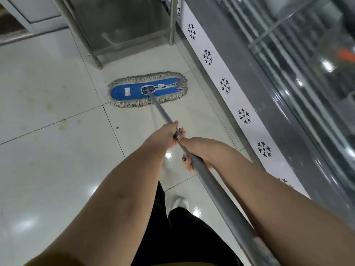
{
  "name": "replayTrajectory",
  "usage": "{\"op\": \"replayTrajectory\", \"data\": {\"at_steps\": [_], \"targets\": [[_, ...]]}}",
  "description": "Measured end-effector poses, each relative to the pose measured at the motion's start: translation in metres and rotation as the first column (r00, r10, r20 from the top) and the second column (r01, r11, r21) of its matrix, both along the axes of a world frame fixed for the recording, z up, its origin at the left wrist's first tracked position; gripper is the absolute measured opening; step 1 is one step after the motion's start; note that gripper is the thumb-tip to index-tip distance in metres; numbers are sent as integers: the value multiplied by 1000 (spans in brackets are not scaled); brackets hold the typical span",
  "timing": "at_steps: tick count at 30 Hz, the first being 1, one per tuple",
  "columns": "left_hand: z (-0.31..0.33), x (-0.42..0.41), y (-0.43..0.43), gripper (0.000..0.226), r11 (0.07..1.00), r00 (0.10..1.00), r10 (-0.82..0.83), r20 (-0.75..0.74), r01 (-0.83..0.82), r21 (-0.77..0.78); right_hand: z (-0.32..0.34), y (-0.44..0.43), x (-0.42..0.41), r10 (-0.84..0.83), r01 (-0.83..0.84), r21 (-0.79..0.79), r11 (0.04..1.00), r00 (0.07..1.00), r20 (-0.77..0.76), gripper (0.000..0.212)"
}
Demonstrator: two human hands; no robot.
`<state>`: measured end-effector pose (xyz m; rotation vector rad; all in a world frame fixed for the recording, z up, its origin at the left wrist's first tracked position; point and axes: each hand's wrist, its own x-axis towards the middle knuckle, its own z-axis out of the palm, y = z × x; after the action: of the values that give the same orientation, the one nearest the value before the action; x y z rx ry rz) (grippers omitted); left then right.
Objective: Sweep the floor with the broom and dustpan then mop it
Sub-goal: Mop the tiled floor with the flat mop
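left hand [166,134]: fingers clamped round mop handle [161,110] | right hand [196,150]: fingers clamped round handle, just beside left | mop head [119,91]: flat on tiled floor [48,169], centre frame

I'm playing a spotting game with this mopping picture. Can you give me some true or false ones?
1. The left hand and right hand both grip the grey metal mop handle. True.
2. The flat blue mop head with beige fringe is lifted in the air. False: it lies flat on the glossy white tiled floor.
3. A white strip with black snowflake marks runs along the right. True.
4. The tiles left of the mop are spotless. False: yellowish stains show there.
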<state>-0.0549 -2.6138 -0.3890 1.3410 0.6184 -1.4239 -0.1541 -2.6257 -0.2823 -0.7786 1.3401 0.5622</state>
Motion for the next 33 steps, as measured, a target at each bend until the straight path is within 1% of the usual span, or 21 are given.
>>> {"op": "replayTrajectory", "data": {"at_steps": [3, 6, 10, 17, 22, 27, 33], "targets": [[-2, -37, 21, 24, 999, 999, 32, -10, -32, 1, -1, 20, -37, 26, -26, 6, 1000, 1000, 0, 35], [-3, -64, 41, 27, 998, 998, 59, -25, -59, 3, -1, 38, -63, 42, -42, 8, 999, 999, -5, 35], [3, -88, 66, 28, 998, 998, 59, -34, -58, 9, 1, 62, -85, 14, -13, 29, 999, 1000, -9, 34], [8, -112, 121, 29, 1000, 1000, -17, -26, 17, 13, 8, 121, -113, -45, 45, 31, 998, 999, -10, 33], [3, -131, 166, 28, 999, 997, -44, -63, 43, -23, 10, 165, -131, -58, 58, 20, 998, 998, -27, 34], [6, -168, 195, 25, 998, 997, -46, -56, 43, -51, 13, 192, -166, -20, 20, 6, 1000, 999, -40, 37], [1, -229, 223, 23, 998, 997, -32, -65, 28, -56, 8, 217, -228, 57, -57, -8, 998, 997, -60, 39]]}}
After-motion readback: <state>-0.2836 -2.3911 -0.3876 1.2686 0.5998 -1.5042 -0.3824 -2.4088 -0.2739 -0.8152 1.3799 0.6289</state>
